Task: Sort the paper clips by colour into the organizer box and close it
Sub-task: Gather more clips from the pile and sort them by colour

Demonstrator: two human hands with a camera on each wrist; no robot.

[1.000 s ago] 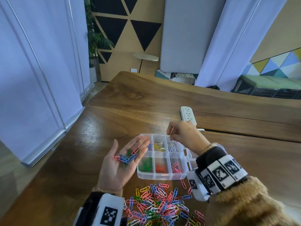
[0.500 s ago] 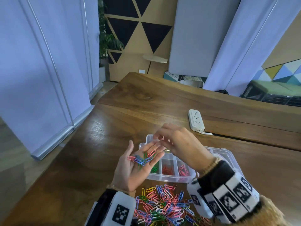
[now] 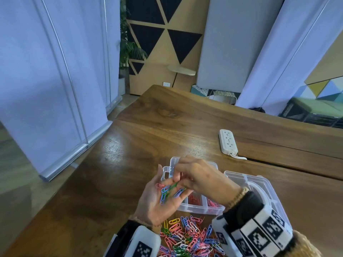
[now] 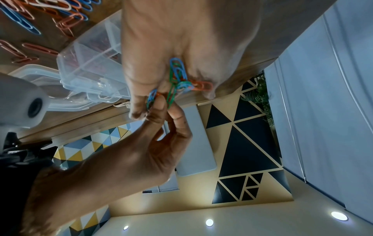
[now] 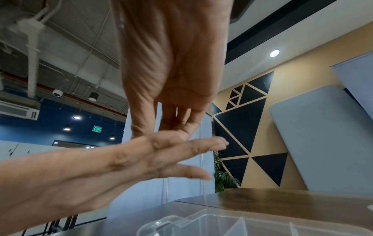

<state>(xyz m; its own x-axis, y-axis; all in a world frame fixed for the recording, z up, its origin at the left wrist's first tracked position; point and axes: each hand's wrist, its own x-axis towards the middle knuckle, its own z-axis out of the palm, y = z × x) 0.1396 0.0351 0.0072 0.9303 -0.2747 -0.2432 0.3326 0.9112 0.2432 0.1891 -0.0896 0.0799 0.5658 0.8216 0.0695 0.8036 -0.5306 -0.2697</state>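
My left hand (image 3: 163,184) lies palm up beside the clear organizer box (image 3: 201,209), its fingers nearly straight. It carries a small heap of blue, green and pink paper clips (image 3: 168,191). My right hand (image 3: 179,179) reaches across over the box, and its thumb and forefinger pinch a green clip (image 4: 171,94) in that heap (image 4: 179,75). Red and pink clips show in the box's near compartments; the rest is hidden by my hands. The hinged lid (image 3: 259,184) lies open to the right. In the right wrist view my right fingertips (image 5: 159,129) touch the left hand (image 5: 121,162).
A loose pile of mixed-colour clips (image 3: 187,236) lies on the wooden table (image 3: 130,173) just in front of the box. A white power strip (image 3: 228,143) rests farther back on the right. The table's left edge drops off to the floor beside white partition panels.
My right hand came back from over the box's far compartments to my left palm and now pinches a green clip there. My left hand stayed palm up with its clips.
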